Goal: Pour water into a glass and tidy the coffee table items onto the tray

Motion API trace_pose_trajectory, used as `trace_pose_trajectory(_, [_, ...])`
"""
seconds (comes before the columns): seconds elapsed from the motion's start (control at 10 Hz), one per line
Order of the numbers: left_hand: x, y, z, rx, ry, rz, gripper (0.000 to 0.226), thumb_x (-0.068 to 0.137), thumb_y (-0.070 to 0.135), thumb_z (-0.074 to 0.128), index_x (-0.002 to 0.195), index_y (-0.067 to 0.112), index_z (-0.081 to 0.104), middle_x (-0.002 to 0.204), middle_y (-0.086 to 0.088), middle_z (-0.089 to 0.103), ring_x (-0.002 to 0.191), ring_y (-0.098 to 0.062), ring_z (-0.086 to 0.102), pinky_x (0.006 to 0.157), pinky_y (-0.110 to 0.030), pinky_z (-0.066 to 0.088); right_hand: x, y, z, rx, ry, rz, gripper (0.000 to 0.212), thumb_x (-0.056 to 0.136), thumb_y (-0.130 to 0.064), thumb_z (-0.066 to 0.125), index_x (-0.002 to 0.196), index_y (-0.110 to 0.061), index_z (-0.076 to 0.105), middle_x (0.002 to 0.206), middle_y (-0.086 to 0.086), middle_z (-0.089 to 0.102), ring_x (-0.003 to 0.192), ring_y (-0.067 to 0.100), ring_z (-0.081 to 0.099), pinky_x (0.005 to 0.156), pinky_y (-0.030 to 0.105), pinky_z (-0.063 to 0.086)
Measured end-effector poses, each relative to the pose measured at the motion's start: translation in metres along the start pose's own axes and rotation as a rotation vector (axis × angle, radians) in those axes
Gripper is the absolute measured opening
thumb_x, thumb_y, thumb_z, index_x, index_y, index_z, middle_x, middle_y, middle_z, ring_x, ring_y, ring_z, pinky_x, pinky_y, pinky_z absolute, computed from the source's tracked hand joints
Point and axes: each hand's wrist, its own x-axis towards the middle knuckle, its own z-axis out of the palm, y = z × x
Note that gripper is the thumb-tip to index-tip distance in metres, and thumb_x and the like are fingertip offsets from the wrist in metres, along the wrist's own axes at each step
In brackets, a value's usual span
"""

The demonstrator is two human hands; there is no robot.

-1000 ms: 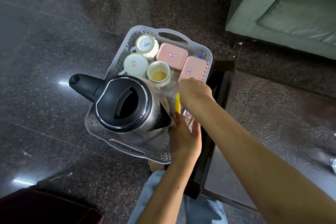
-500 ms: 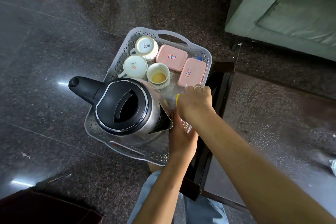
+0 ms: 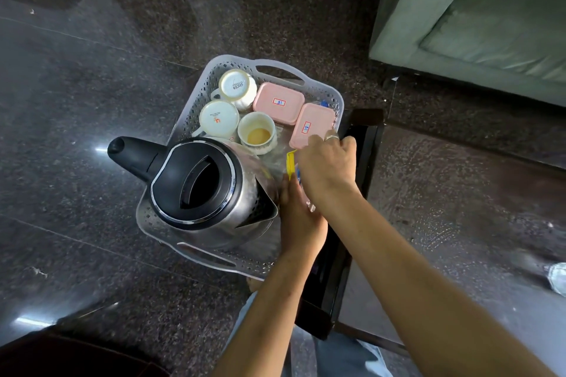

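A white perforated tray (image 3: pixel 214 70) juts out past the corner of the dark coffee table (image 3: pixel 459 193). On it stand a steel kettle with a black lid (image 3: pixel 196 187), two upturned cups (image 3: pixel 237 86), a cup holding tea (image 3: pixel 258 135) and two pink lidded boxes (image 3: pixel 278 102). My left hand (image 3: pixel 298 217) lies flat along the tray's right side beside the kettle, fingers straight, partly under my right forearm. My right hand (image 3: pixel 327 168) is curled over a clear packet with a yellow edge (image 3: pixel 290 164), its fingertips at the nearer pink box.
A green sofa (image 3: pixel 477 18) stands at the back right. The table's black frame (image 3: pixel 361 162) runs beside the tray. A clear glass object (image 3: pixel 557 278) shows at the table's far right edge. Polished dark floor spreads out to the left.
My right hand has drawn slightly back toward me and settled over the yellow-edged packet. The tray, kettle and left hand stay about where they were.
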Motion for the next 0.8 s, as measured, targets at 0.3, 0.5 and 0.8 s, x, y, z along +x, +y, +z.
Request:
trace_pose_trajectory(0.3, [-0.010,0.002,0.002,0.249,-0.044,-0.005,0.048,0.088,0.014,0.050,0.134,0.007,0.040,0.142,-0.011,0.037,0.127,-0.029,0.044,0.104,-0.044,0.040,-0.012,0.004,0.002,0.143,0.025,-0.004,0.028,0.072,0.004,0.053,0.088,-0.015,0.066,0.092,0.007,0.067,0.101,0.028,0.051,0.076,0.038,0.021])
trace_pose_trajectory(0.5, [-0.049,0.042,-0.007,0.321,0.029,0.090,0.035,0.089,0.009,0.051,0.123,-0.001,0.048,0.123,-0.017,0.051,0.114,-0.028,0.048,0.098,-0.030,0.038,-0.045,0.025,-0.013,0.264,-0.009,-0.048,0.031,0.085,-0.013,0.054,0.112,-0.024,0.063,0.121,0.002,0.054,0.117,0.027,0.044,0.091,0.042,0.027])
trace_pose_trajectory(0.8, [-0.139,0.121,0.033,0.486,0.090,0.229,0.067,0.085,0.019,0.064,0.144,0.004,0.035,0.153,-0.021,0.022,0.145,-0.032,0.016,0.118,-0.032,0.011,-0.151,0.146,-0.076,0.342,-0.028,0.036,0.043,0.091,-0.031,0.051,0.134,-0.031,0.047,0.146,-0.003,0.030,0.137,0.027,0.022,0.109,0.054,0.014])
